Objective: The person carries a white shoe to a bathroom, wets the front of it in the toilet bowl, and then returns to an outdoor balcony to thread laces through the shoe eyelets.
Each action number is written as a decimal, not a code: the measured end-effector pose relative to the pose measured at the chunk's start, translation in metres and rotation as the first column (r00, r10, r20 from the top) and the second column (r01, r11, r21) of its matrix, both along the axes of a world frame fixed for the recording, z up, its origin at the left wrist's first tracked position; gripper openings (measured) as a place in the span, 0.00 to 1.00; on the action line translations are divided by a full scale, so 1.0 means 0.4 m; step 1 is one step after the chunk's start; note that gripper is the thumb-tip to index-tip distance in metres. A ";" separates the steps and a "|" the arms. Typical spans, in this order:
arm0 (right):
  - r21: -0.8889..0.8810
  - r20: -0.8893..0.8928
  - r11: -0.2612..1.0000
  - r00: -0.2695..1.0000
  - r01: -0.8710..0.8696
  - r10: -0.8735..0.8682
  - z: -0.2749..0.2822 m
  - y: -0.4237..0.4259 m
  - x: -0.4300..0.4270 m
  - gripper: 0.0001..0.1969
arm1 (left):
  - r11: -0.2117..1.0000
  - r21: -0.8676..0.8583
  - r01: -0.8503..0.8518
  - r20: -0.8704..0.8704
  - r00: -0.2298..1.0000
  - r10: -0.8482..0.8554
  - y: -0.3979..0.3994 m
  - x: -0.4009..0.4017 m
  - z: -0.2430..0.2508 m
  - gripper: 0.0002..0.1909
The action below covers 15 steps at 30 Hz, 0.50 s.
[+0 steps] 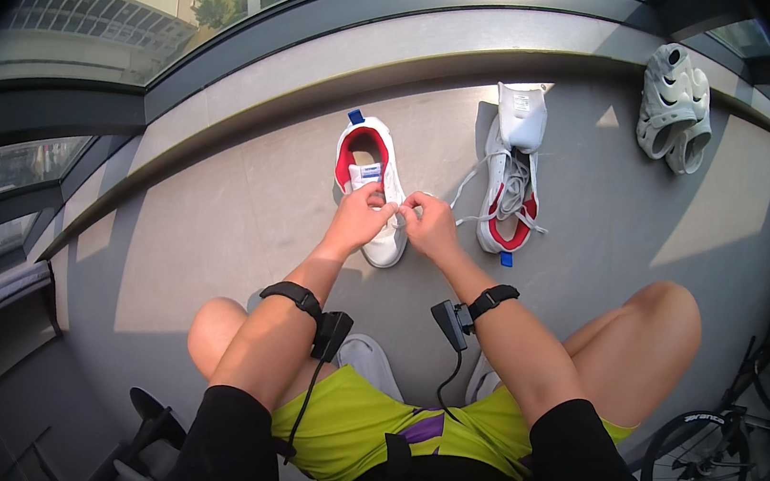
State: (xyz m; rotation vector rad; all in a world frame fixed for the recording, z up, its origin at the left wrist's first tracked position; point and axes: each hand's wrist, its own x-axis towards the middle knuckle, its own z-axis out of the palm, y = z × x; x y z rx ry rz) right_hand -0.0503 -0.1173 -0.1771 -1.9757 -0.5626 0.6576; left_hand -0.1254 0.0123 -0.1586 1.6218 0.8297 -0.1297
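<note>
A white sneaker (385,243) with a red lining and a blue heel tab stands on the grey floor, its toe towards me. My left hand (364,213) is over its tongue and upper, thumb and fingertips pinched together. Close beside it, at the shoe's right edge, my right hand (427,222) pinches too. The fingertips of both hands nearly meet at what looks like the white shoelace; the fingers hide most of it. To the right lies the other white sneaker (496,139), its heel towards me, tongue folded out and white laces (516,184) loose across its opening.
White clogs (668,106) rest by the wall at the upper right. A low ledge (291,63) runs under the windows. A bicycle wheel (695,473) is at the lower right, and dark furniture (154,421) at the lower left. My bent knees flank the floor area.
</note>
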 end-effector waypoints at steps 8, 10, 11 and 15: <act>0.159 -0.470 0.869 0.810 0.469 -0.351 0.028 -0.013 0.105 0.05 | 0.993 -0.116 -0.035 -0.099 0.995 0.023 0.020 0.015 -0.064 0.08; 0.101 -0.623 0.824 0.681 0.558 -0.385 0.064 -0.001 0.102 0.06 | 0.994 -0.097 -0.049 -0.076 0.996 0.042 0.017 0.019 -0.078 0.09; 0.076 -0.642 0.821 0.658 0.565 -0.393 0.065 -0.001 0.102 0.06 | 0.996 -0.078 -0.054 -0.076 0.996 0.048 0.017 0.015 -0.082 0.09; 0.062 -0.649 0.828 0.653 0.557 -0.390 0.039 -0.014 0.124 0.06 | 0.990 0.139 0.019 -0.098 0.995 -0.006 0.009 0.006 -0.042 0.10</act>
